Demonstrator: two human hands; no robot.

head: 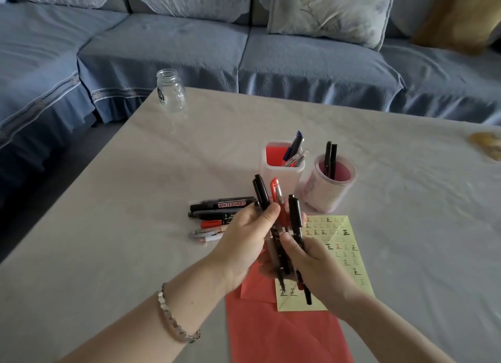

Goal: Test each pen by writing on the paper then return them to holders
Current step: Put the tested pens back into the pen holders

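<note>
Student: Surface and room, as shown?

Tutor: Pale grey desk [108, 227], viewed from above, set in front of a blue-covered sofa [298, 59]. The sofa carries a pale patterned cushion [330, 13] and an ochre cushion [461, 15]. A clear glass jar [171, 91] stands at the desk's far left corner.

Student: Position of the task items?

Tutor: A square white holder [279, 178], red inside, stands mid-desk with a blue-capped pen [295, 143] and clear-barrelled pens leaning in it. Just beside it on the right, a round translucent holder [325, 194] contains two black pens [330, 156]. Left of the hands, a WHITEBOARD marker [225, 203] heads a row of loose markers [214, 223] lying side by side on the desk. The yellow paper [349, 254], marked with rows of small black and red characters, lies flat beneath the right hand. Its near left corner overlaps a red sheet [271, 330] that runs to the near edge.

Student: Pose of the hands?

Tutor: Both forearms enter from the near edge and meet above the papers. The left hand [244, 243], with a bracelet [176, 319] at the wrist, lays its thumb across the upper barrels of a bundle of pens [280, 219]. The right hand [317, 267] curls its fingers round the lower barrels. Each grip is therefore grasping the same bundle, with caps pointing toward the holders. Two black pens and one red pen are distinguishable. Whether the lower tips touch the paper cannot be told.
</note>
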